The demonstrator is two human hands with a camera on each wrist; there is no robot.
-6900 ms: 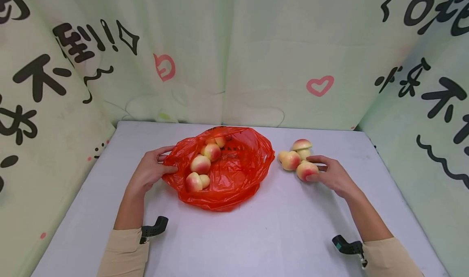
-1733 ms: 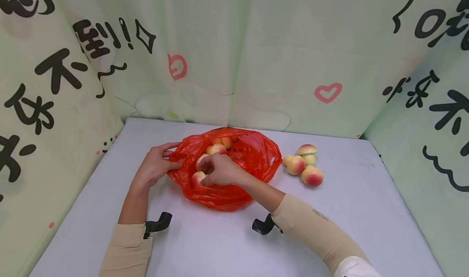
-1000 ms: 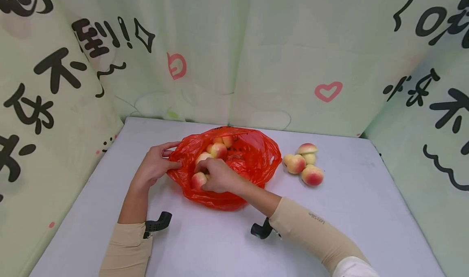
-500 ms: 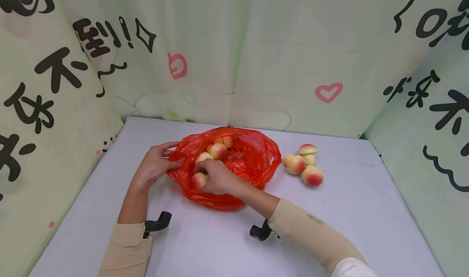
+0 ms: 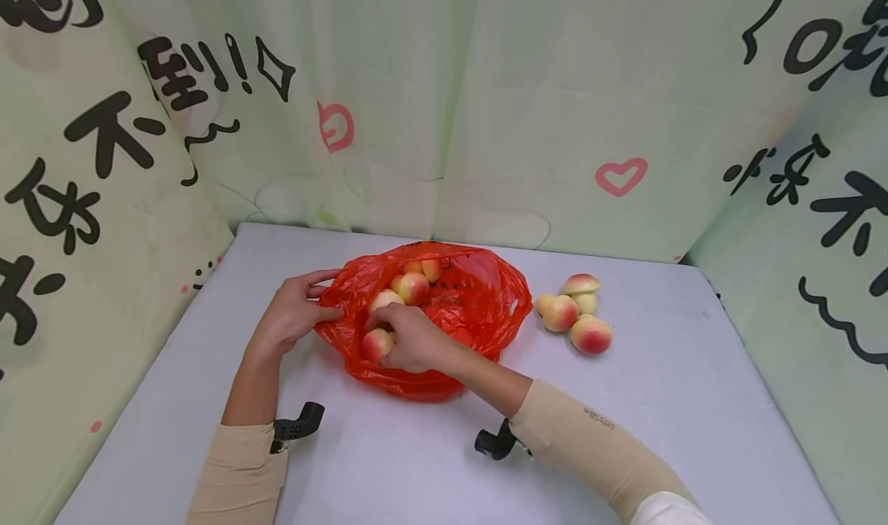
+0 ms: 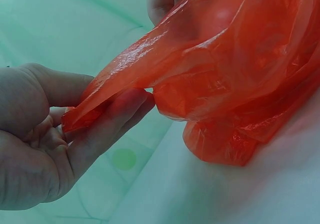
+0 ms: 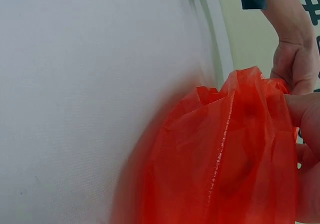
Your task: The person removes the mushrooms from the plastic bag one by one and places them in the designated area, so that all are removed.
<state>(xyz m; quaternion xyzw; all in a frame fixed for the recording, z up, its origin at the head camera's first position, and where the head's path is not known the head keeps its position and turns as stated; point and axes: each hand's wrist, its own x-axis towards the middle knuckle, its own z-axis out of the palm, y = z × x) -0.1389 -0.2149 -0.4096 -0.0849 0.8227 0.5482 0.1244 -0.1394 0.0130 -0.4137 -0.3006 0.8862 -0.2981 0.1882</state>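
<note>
A red plastic bag (image 5: 479, 309) lies with its mouth open on the table, several mushroom-shaped pieces with pink-and-yellow caps (image 5: 414, 287) along its left inside. My left hand (image 5: 291, 315) pinches the bag's left rim; in the left wrist view thumb and fingers (image 6: 112, 129) hold the film between them. Inside the bag mouth, my right hand (image 5: 416, 338) curls thumb and index finger round the nearest mushroom-shaped piece (image 5: 377, 344). The hand hides part of that piece. In the right wrist view the bag's side (image 7: 215, 159) covers the piece.
Three more mushroom-shaped pieces (image 5: 591, 334) sit close together on the table right of the bag. The white table (image 5: 388, 463) is bounded by pale green printed curtains (image 5: 513, 109) at the back and sides. Each wrist carries a black camera mount (image 5: 496, 440).
My right hand was at the loose pieces on the right 6.9 s ago and is now inside the bag. Lately it has shifted only slightly towards me. The left hand keeps its grip.
</note>
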